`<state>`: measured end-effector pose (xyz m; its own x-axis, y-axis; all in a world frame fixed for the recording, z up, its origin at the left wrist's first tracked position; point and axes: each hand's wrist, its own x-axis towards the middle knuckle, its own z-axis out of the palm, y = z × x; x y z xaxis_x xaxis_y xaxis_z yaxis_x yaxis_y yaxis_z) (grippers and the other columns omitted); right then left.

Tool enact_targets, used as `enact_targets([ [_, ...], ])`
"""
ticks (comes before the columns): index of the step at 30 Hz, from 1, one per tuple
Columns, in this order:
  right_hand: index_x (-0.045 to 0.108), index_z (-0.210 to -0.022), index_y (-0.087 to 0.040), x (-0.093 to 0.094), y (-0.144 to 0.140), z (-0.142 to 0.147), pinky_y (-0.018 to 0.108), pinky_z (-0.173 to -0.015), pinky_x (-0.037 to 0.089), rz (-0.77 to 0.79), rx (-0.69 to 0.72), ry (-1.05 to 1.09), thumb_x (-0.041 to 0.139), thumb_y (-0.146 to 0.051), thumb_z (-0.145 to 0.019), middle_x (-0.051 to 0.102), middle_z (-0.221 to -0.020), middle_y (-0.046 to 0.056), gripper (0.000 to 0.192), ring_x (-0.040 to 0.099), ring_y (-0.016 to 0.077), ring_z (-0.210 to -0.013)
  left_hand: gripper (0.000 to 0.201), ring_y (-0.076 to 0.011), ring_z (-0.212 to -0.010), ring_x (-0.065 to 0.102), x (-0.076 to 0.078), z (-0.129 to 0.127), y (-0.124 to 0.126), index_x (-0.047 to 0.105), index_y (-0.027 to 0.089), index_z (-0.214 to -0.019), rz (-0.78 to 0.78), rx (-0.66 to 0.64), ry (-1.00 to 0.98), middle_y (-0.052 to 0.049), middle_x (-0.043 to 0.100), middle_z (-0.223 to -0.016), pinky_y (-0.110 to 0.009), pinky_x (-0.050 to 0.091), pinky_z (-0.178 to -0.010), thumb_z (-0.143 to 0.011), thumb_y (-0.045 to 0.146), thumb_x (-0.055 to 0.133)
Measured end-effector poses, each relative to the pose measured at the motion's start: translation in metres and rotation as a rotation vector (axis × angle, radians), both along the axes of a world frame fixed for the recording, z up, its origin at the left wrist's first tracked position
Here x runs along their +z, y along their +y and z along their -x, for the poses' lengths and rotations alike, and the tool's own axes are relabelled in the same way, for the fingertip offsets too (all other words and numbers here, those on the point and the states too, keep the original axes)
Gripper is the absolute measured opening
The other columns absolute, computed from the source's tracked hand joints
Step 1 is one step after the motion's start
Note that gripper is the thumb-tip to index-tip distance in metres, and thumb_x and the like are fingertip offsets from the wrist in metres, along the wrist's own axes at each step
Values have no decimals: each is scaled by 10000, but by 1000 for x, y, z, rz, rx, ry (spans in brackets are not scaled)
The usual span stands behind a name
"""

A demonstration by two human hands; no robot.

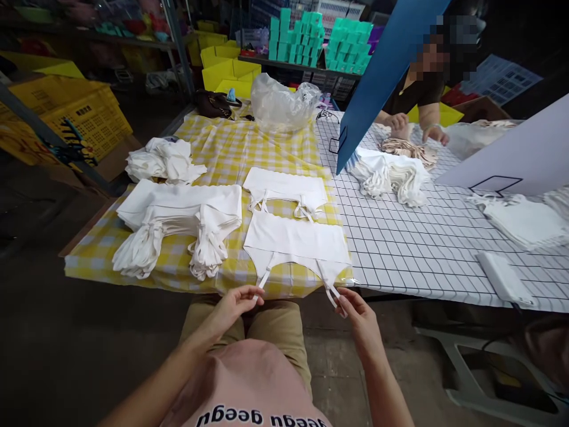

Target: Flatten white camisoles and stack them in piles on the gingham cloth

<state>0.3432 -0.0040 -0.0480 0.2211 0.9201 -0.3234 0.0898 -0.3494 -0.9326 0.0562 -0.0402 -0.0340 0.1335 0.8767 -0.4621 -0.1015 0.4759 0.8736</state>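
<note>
Fingers of left hand (231, 307) pinching left strap (263, 279); right hand (359, 314) pinching right strap (331, 292). White garment (297, 242) flat on yellow checked cloth (231, 154), just ahead of both fingertips, long axis left-right, straps trailing toward fingers. Both hands equally near.

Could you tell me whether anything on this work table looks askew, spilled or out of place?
Nothing looks spilled or damaged. The white strapped garment lies flat on the yellow checked tablecloth, its straps pinched by the left hand and right hand. Only the crumpled white fabric pile at the far left looks untidy beside the neat white folded stack.
</note>
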Motion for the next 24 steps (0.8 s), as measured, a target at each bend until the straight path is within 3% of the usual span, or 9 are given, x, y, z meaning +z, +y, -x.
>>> enact_targets([
  [8, 633, -867, -157, -27, -10, -6, 292, -644, 437, 84, -9, -37, 686, -477, -543, 650, -671, 44, 458, 571, 185, -664, 313, -218, -1061, 530, -14, -10, -22, 649, 181, -993, -45, -141, 79, -69, 629, -1095, -360, 351, -978, -697, 232, 562],
  [13, 660, -850, -168, -36, -11, -6, 275, -629, 424, 159, -6, -33, 699, -490, -498, 666, -777, 56, 478, 574, 196, -741, 309, -213, -1086, 523, -23, -7, -23, 638, 178, -1000, -131, -66, 92, -76, 601, -1133, -351, 383, -966, -722, 269, 537],
  [16, 650, -874, -181, -44, -13, -10, 284, -663, 441, 147, -83, -27, 694, -479, -485, 655, -921, 65, 492, 570, 218, -856, 250, -204, -1037, 546, -26, -1, -21, 650, 170, -918, -277, 3, 272, -87, 588, -1100, -323, 452, -874, -739, 249, 493],
  [20, 614, -888, -168, -43, 0, -23, 298, -649, 447, 46, -203, -177, 629, -486, -521, 630, -867, 66, 486, 564, 221, -826, 230, -172, -860, 587, -22, 14, 2, 622, 181, -889, -499, 91, 626, -59, 611, -926, -309, 493, -759, -778, 202, 422],
  [24, 598, -927, -148, -14, 50, -31, 317, -710, 425, -165, -196, -525, 521, -424, -641, 601, -815, 69, 406, 544, 196, -747, 257, -167, -843, 584, -10, 24, 60, 575, 166, -998, -604, 82, 948, -69, 596, -953, -307, 481, -785, -808, 163, 402],
])
